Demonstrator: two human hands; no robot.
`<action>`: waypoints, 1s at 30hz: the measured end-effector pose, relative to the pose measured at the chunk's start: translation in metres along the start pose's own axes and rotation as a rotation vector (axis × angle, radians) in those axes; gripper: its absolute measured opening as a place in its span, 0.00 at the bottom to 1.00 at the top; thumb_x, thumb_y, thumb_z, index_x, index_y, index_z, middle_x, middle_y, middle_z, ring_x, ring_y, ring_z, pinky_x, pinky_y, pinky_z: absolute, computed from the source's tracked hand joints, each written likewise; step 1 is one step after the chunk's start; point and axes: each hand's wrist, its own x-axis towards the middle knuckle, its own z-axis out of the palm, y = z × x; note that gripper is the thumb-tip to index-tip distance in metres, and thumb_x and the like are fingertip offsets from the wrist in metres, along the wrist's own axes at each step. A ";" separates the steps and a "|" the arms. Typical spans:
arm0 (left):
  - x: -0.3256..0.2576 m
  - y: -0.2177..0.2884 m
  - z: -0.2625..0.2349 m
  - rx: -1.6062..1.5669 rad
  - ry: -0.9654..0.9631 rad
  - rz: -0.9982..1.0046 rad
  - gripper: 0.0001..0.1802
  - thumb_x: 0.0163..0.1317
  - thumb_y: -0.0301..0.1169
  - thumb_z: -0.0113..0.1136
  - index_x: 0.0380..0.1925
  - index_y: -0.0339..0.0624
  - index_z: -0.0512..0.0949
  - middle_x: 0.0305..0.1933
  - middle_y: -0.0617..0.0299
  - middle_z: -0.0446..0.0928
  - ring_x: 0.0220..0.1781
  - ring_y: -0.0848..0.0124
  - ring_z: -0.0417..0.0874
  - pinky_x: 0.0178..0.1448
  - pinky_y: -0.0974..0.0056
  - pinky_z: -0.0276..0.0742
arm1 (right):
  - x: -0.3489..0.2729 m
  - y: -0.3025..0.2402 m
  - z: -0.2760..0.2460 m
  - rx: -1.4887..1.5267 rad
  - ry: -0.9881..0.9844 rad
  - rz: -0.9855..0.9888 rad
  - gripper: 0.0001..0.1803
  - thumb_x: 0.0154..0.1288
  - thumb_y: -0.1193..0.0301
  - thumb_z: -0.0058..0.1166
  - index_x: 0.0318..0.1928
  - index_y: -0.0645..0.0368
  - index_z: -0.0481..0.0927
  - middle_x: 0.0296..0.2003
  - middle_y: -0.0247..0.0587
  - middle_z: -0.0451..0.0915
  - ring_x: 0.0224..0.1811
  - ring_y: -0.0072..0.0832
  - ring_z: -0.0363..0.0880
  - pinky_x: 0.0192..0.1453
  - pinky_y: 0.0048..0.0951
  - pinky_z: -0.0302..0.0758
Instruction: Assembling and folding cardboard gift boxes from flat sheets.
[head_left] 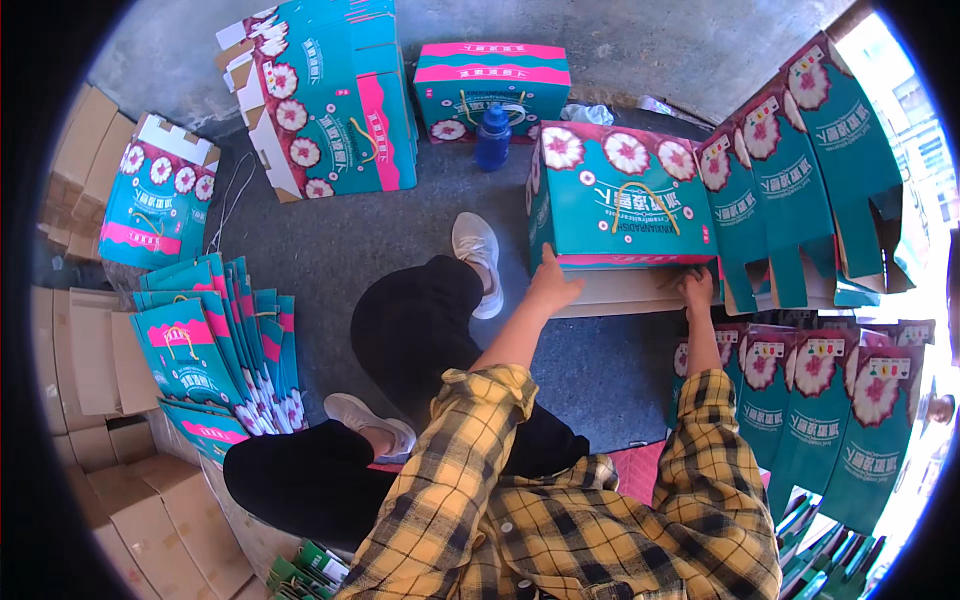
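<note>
A teal and pink carton (625, 200) with radish-slice pictures and a yellow rope handle lies in front of me, right of centre. A plain brown cardboard flap (610, 292) shows along its near edge. My left hand (553, 285) grips the near left corner, thumb up against the side and fingers at the edge. At the near right corner my right hand (697, 288) is closed on the edge, fingers curled and partly hidden. Several matching cartons (790, 190) with loose end flaps stand in a row, close to the carton's right side.
A blue bottle (492, 140) stands beyond the carton, before a closed box (480, 75). Stacked flat cartons (330, 130) lean at the wall. More folded cartons (195, 340) and brown boxes (150, 500) are at left. Further cartons (830, 400) stand near my right arm.
</note>
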 end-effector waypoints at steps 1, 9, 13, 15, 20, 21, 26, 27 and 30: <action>-0.002 0.005 -0.001 0.014 -0.011 -0.041 0.54 0.52 0.38 0.64 0.69 0.27 0.40 0.67 0.34 0.60 0.68 0.47 0.65 0.68 0.54 0.64 | -0.001 0.002 -0.001 -0.002 -0.009 -0.003 0.33 0.60 0.74 0.50 0.66 0.65 0.59 0.45 0.41 0.78 0.36 0.22 0.76 0.31 0.23 0.73; -0.036 0.054 -0.013 0.348 0.315 -0.049 0.39 0.53 0.30 0.60 0.63 0.31 0.55 0.61 0.39 0.64 0.60 0.47 0.72 0.59 0.48 0.70 | -0.071 0.053 -0.003 -0.265 0.213 -0.203 0.28 0.59 0.77 0.50 0.61 0.71 0.64 0.50 0.51 0.75 0.50 0.34 0.75 0.54 0.32 0.71; -0.072 0.076 -0.005 0.560 0.320 0.465 0.31 0.52 0.28 0.60 0.57 0.31 0.63 0.53 0.40 0.70 0.54 0.46 0.75 0.53 0.48 0.73 | -0.137 0.080 -0.006 -0.576 0.207 -0.469 0.16 0.59 0.78 0.50 0.49 0.68 0.74 0.41 0.50 0.78 0.46 0.37 0.79 0.53 0.33 0.73; -0.104 0.078 -0.014 0.642 0.007 0.567 0.30 0.54 0.31 0.61 0.56 0.32 0.65 0.50 0.43 0.73 0.52 0.48 0.76 0.50 0.48 0.72 | -0.175 0.080 0.011 -0.527 -0.128 -0.406 0.13 0.61 0.76 0.50 0.46 0.63 0.76 0.41 0.49 0.80 0.44 0.40 0.80 0.51 0.34 0.75; -0.185 0.046 -0.056 0.783 -0.307 0.525 0.26 0.56 0.35 0.61 0.52 0.33 0.70 0.45 0.48 0.76 0.51 0.54 0.78 0.50 0.52 0.72 | -0.275 0.020 0.061 -0.785 -0.909 -0.383 0.12 0.62 0.70 0.51 0.46 0.57 0.77 0.40 0.47 0.81 0.44 0.45 0.81 0.49 0.40 0.77; -0.197 0.050 -0.066 0.878 -0.352 0.471 0.25 0.56 0.36 0.61 0.51 0.34 0.71 0.45 0.50 0.76 0.50 0.55 0.78 0.50 0.52 0.72 | -0.282 0.008 0.071 -0.914 -1.042 -0.464 0.13 0.63 0.68 0.50 0.47 0.57 0.77 0.41 0.48 0.81 0.44 0.46 0.80 0.48 0.41 0.77; -0.226 0.047 -0.090 0.840 0.051 0.709 0.24 0.54 0.36 0.62 0.48 0.33 0.73 0.43 0.50 0.77 0.50 0.57 0.77 0.58 0.52 0.68 | -0.282 0.004 0.092 -1.167 -1.219 -0.603 0.14 0.64 0.64 0.48 0.47 0.55 0.77 0.41 0.49 0.81 0.45 0.48 0.80 0.47 0.46 0.76; -0.228 0.045 -0.093 0.905 0.149 0.770 0.24 0.53 0.36 0.63 0.47 0.33 0.74 0.43 0.50 0.77 0.50 0.57 0.77 0.61 0.52 0.67 | -0.280 0.005 0.091 -1.106 -1.184 -0.663 0.14 0.65 0.64 0.47 0.46 0.55 0.77 0.41 0.49 0.80 0.45 0.48 0.80 0.47 0.46 0.76; -0.237 0.043 -0.102 0.867 0.244 0.808 0.22 0.52 0.36 0.64 0.43 0.32 0.76 0.43 0.49 0.78 0.51 0.56 0.76 0.64 0.51 0.65 | -0.276 0.003 0.094 -1.088 -1.092 -0.689 0.12 0.64 0.64 0.48 0.43 0.55 0.77 0.42 0.47 0.80 0.44 0.47 0.80 0.46 0.47 0.77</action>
